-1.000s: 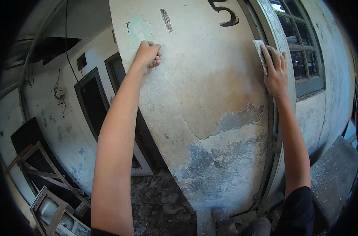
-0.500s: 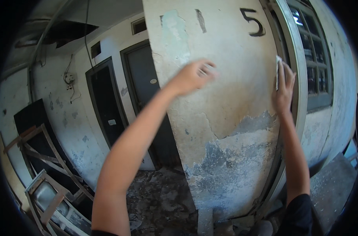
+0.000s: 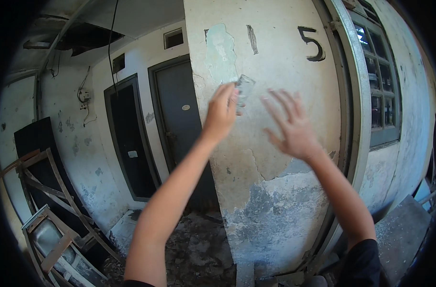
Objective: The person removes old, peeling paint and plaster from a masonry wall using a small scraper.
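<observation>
My left hand [image 3: 221,115] is raised in front of the worn wall [image 3: 285,71] and closed on a flat, pale grey piece [image 3: 246,86], whose exact kind I cannot make out. The piece stands up past my fingertips, close to a patch of light green paint [image 3: 221,52]. My right hand [image 3: 294,126] is open to the right of it, fingers spread and slightly blurred, holding nothing. Whether either hand touches the wall is not clear. Black painted marks [image 3: 312,44] show higher up, and below both hands the plaster has peeled to rough grey [image 3: 270,205].
A metal-edged door frame [image 3: 354,95] and a paned window [image 3: 383,81] are on the right. Further left are a grey door [image 3: 179,110] and a dark doorway [image 3: 132,138]. A broken wooden frame [image 3: 60,201] leans at the lower left. The floor [image 3: 199,248] is dirty; a grey board [image 3: 402,234] lies lower right.
The flat pale piece has passed from my right hand to my left. My right hand has moved left from beside the door frame and opened. The view has tilted up slightly.
</observation>
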Action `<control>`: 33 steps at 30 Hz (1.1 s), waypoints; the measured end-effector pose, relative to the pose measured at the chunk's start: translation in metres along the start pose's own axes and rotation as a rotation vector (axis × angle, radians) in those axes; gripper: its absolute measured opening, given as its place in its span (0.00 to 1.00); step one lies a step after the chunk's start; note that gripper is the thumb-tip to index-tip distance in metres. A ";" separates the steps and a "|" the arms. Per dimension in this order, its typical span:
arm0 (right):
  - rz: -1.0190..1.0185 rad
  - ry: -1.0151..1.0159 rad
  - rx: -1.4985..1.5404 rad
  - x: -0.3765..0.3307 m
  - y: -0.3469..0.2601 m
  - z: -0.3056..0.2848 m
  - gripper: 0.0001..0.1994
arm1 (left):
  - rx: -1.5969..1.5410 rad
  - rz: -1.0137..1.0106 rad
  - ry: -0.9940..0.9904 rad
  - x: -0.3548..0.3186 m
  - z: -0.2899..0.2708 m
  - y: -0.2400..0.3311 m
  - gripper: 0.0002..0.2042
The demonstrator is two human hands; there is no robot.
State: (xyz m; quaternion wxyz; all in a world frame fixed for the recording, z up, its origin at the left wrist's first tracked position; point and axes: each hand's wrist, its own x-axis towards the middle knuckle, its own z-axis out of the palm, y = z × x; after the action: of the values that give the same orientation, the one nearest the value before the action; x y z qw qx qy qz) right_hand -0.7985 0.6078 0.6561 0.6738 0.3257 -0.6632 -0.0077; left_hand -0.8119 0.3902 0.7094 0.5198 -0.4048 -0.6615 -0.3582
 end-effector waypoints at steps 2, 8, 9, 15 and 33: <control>0.096 0.007 -0.198 -0.012 0.044 -0.015 0.34 | -0.057 -0.172 -0.076 0.012 -0.029 -0.001 0.16; 0.396 0.237 -0.752 -0.063 0.176 -0.052 0.29 | 0.706 0.358 0.003 0.061 -0.076 -0.024 0.17; 0.490 0.189 -0.860 -0.072 0.186 -0.050 0.27 | 0.907 0.416 -0.024 0.065 -0.077 -0.022 0.18; 0.415 0.251 -0.718 -0.094 0.207 -0.036 0.25 | 1.322 0.349 -0.223 0.073 -0.058 -0.019 0.18; 0.447 0.297 -0.689 -0.098 0.209 -0.033 0.22 | 1.311 0.693 0.031 0.093 -0.025 -0.053 0.15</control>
State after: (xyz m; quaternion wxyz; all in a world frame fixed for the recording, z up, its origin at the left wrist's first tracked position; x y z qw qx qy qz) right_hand -0.8690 0.8301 0.6658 0.8163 -0.0719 -0.5720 -0.0354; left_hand -0.8622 0.3606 0.8027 0.7475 -0.1920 -0.5664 0.2892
